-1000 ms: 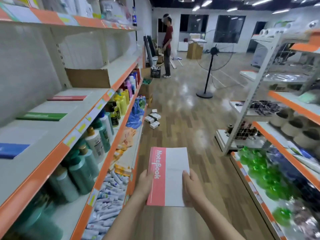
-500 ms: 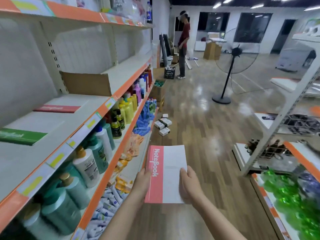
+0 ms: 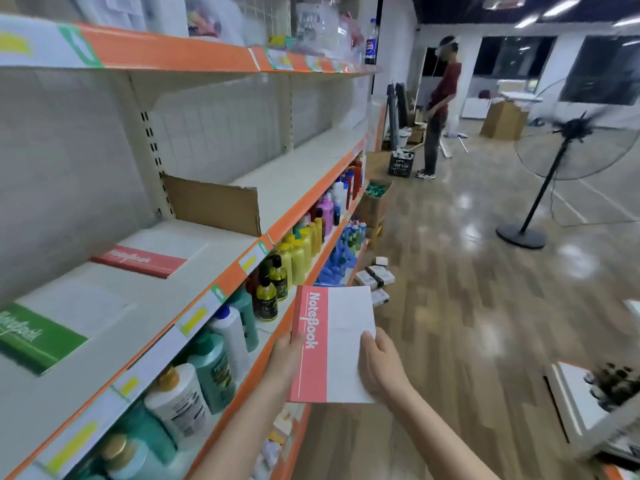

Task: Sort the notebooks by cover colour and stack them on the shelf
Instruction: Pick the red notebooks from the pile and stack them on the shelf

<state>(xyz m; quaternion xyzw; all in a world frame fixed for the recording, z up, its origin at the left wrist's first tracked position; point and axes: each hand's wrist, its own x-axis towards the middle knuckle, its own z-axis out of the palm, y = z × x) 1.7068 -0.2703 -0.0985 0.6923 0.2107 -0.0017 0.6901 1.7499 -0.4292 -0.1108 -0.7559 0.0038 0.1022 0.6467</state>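
I hold a red-and-white notebook (image 3: 337, 337) flat in front of me, beside the shelf's lower edge. My left hand (image 3: 287, 358) grips its red spine side. My right hand (image 3: 381, 367) grips its white right edge, thumb on the cover. On the middle shelf (image 3: 207, 282) to my left lie a red notebook (image 3: 138, 261) farther along and a green notebook (image 3: 38, 337) nearer to me, both flat and apart from each other.
A cardboard divider (image 3: 214, 206) stands on the shelf beyond the red notebook. Bottles (image 3: 221, 348) fill the shelf below. Small boxes (image 3: 375, 278) lie on the wooden floor. A standing fan (image 3: 561, 157) and a person (image 3: 438, 109) are farther down the aisle.
My view has turned left toward the shelf and come closer. The notebook has risen slightly and moved nearer the shelf edge, still held in both hands.
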